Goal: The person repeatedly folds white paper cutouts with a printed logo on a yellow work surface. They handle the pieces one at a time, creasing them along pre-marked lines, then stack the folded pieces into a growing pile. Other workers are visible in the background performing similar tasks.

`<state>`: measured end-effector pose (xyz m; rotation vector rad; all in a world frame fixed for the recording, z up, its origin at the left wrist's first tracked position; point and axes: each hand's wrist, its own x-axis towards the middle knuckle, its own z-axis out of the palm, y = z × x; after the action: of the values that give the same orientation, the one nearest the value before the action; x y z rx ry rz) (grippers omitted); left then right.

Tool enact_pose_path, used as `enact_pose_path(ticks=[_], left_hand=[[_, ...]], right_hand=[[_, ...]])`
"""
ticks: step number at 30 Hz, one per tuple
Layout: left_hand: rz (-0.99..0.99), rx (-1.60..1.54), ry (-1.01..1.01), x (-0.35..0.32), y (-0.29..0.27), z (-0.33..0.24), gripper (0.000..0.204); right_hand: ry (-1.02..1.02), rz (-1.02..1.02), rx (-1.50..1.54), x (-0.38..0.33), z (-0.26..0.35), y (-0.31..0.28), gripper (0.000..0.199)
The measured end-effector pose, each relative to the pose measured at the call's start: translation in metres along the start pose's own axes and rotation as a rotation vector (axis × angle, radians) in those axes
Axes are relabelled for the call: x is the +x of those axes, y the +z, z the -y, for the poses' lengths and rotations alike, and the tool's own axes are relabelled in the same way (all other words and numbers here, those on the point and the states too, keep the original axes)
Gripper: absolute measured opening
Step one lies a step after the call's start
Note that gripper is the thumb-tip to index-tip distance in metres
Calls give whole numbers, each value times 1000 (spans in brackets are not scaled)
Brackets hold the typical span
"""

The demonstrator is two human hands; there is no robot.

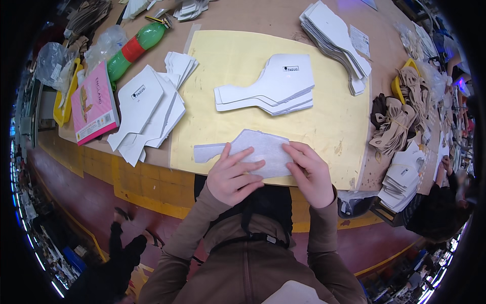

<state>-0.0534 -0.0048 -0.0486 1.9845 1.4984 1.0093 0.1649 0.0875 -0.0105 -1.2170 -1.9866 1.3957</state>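
A pale grey, fuzzy-faced cut piece (271, 149) with a narrow tail to the left lies on a yellow sheet (197, 61) at the table's near edge. My left hand (234, 175) rests on its lower left part, fingers spread. At its right edge, my right hand (311, 172) has thumb and fingers closed on the border. Just beyond is a fanned stack of white cut pieces (288, 76) of like shape, with a printed mark on the top one. Another white stack (144, 109) lies to the left, partly off the sheet.
A further white stack (336, 38) lies far right. Left are a pink book (95, 104), a green bottle with a red band (134, 50) and a yellow tray (63, 104). Bundles of tan pieces (395, 121) and white pieces (402, 175) sit right. A person (438, 207) is at the right.
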Motion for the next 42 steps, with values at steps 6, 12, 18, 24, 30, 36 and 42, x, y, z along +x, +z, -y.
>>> enact_pose_path(ticks=[6,12,18,24,30,36,42], left_hand=[[119,-345,-56,-3,-22,3,7],[-44,-321,-373,6,-7,-11,26],[21,205,-195,15,11,-12,43],[79,326,-154,13,11,-15,45],[89,369,-134,11,12,-12,46],[89,376,-101,12,13,-12,51],[241,407,-41,6,7,-22,61]], right_hand=[[-3,-44,-157,-5,5,-4,41],[-193,-196,-385,-15,19,13,52],[-117,-42,-673,-15,15,52,59],[-39,-105,-797,-13,4,48,60],[-118,-112,-757,-4,3,50,61],[-125,-123,-813,13,-5,42,60],[-58,-276,-945,14,-19,26,55]])
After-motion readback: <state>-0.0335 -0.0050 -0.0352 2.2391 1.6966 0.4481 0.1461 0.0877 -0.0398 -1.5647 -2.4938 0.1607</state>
